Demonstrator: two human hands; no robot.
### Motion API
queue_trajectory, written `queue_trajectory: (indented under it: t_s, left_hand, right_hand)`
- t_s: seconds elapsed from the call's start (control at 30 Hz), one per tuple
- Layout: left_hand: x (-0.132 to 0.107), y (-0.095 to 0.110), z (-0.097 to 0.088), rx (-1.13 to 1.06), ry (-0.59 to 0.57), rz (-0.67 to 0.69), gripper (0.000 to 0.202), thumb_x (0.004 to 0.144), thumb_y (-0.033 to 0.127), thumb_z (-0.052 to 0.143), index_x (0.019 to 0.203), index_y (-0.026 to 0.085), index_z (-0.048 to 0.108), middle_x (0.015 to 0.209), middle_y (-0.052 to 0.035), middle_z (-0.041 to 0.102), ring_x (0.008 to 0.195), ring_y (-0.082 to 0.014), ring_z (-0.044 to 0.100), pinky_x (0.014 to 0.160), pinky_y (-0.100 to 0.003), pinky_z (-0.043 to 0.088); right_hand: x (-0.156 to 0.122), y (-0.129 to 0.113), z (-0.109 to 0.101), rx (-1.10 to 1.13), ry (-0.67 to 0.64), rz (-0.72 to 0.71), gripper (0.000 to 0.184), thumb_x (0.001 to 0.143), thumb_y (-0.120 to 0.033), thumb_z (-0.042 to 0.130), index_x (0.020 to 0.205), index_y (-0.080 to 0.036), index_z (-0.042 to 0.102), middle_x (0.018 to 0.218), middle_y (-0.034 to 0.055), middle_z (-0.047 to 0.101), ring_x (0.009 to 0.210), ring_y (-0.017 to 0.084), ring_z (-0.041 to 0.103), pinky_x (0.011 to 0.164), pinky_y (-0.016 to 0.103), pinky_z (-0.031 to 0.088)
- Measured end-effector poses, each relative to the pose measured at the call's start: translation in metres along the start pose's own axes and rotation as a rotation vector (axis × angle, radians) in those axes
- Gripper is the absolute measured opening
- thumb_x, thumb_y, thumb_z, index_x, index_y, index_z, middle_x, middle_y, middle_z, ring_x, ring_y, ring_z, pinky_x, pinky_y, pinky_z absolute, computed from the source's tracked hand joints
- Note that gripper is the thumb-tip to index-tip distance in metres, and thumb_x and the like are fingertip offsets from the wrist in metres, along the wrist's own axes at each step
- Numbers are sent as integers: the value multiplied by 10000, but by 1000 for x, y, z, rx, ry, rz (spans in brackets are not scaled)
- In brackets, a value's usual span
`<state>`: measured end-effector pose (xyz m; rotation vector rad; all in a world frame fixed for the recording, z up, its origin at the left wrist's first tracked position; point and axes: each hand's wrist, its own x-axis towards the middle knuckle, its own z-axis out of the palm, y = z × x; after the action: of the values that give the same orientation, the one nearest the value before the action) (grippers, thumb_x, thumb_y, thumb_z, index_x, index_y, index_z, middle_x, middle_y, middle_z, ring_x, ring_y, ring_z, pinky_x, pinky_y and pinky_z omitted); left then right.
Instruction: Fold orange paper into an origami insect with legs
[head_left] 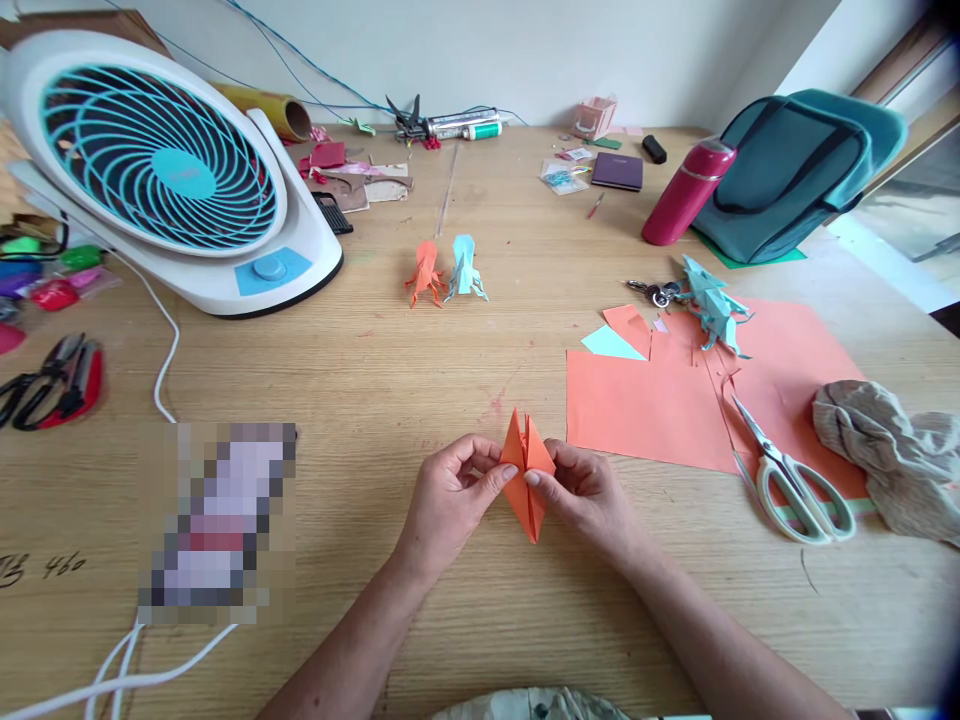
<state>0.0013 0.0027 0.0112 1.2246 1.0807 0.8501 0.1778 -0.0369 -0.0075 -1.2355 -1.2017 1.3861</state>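
A folded orange paper piece (526, 478), narrow and pointed at both ends, is held just above the wooden table (390, 380) near its front middle. My left hand (450, 495) pinches its left side with thumb and fingers. Pinching the right side is my right hand (589, 495), the thumbs meeting at the middle of the fold. Farther back stand two finished paper figures, one orange (425, 272) and one light blue (466, 268).
Orange paper sheets (645, 405) with offcuts lie to the right, with white scissors (795, 480), a cloth (892, 455) and a teal paper figure (714, 305). A fan (161, 160) stands back left; red-handled scissors (52, 380) at the left edge; a pink bottle (686, 192) and teal bag (795, 170) back right.
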Motion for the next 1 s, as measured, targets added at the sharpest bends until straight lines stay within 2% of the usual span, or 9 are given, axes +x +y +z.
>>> queue_trajectory:
  t_s: [0.13,0.27,0.47,0.63,0.8,1.0]
  left_hand:
    - [-2,2,0,41,27,25,157,796,299,775,832,163,703,763,-13,705,700,-132,642,656,-221,510]
    - [-3,2,1,58,42,30,159,788,292,776,822,170,680,766,-8,690,696,-130,629,646,-222,501]
    - [-2,1,1,0,-49,-35,219,781,346,793,804,159,682,744,0,663,685,-120,597,633,-214,475]
    - [-1,-3,1,39,-97,-30,246,819,358,750,735,156,638,699,16,600,649,-100,528,601,-204,430]
    - [-3,-6,3,115,-65,40,274,857,341,695,693,171,557,679,25,552,633,-99,497,588,-207,426]
    - [-7,-6,9,331,22,216,216,892,244,632,709,183,534,702,27,556,628,-95,501,571,-196,419]
  right_hand:
    - [0,0,0,48,5,7,341,860,-524,742,841,-195,654,781,-1,601,739,161,541,700,279,451]
    - [2,2,0,52,12,-4,340,859,-500,753,797,-194,619,769,-10,580,711,143,504,678,270,433]
    - [2,4,-1,94,21,-8,316,845,-453,775,778,-200,597,718,-32,488,671,130,430,627,256,378]
    - [2,8,-3,81,55,29,353,841,-473,762,739,-211,549,692,-33,478,648,133,425,609,256,393]
    - [1,7,-1,-27,57,9,363,891,-508,694,755,-211,535,746,-11,550,658,134,443,611,257,400]
    - [-1,3,5,-91,107,-24,378,916,-545,640,763,-217,533,737,-4,531,689,155,470,626,271,406]
